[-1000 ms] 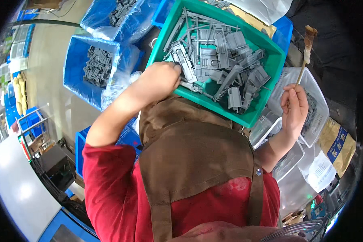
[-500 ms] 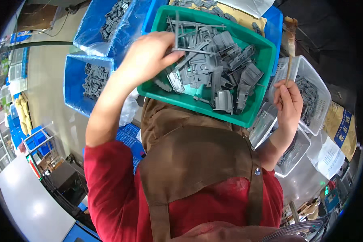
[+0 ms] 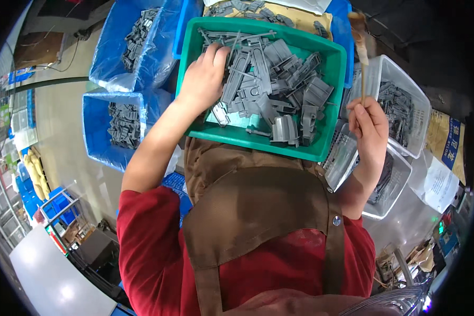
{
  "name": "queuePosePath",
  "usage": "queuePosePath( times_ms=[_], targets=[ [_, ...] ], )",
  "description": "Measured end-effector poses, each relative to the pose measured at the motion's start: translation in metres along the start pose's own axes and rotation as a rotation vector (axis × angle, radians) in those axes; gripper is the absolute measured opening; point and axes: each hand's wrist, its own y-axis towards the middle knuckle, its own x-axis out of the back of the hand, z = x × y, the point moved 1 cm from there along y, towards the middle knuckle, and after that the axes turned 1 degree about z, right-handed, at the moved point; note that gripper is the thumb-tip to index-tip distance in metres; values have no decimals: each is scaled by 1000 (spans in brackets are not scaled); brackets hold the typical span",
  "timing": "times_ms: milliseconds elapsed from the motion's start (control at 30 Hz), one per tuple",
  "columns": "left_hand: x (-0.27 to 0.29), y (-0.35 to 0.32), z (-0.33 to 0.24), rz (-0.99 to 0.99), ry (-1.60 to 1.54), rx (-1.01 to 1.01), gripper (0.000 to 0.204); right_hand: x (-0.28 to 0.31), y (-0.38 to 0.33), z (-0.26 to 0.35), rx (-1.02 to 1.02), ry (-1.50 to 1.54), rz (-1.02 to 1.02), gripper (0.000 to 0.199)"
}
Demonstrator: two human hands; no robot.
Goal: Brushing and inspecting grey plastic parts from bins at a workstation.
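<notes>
Upright, the thin wooden stick (image 3: 362, 63) runs long-axis top to bottom, pinched in the closed right hand (image 3: 370, 126) over the clear bins (image 3: 405, 110). Left hand (image 3: 203, 79), fingers curled, rests on grey plastic parts (image 3: 279, 89) heaped in the green crate (image 3: 332, 152), near its left wall. Blue bins (image 3: 97, 131) of similar parts stand beside.

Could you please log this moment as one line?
left hand: in green bin, on grey parts | right hand: holding brush
</notes>
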Motion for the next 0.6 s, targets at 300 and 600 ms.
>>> queuePosePath(
  times_ms=[300, 600],
  targets=[
    [13, -11, -12, 127, -53, 17, 40, -81, 58, -1, 110, -407, 346, 32],
    [79, -17, -4, -39, -315, 40, 32, -88, 66, -27, 276, -547, 323, 11]
  ],
)
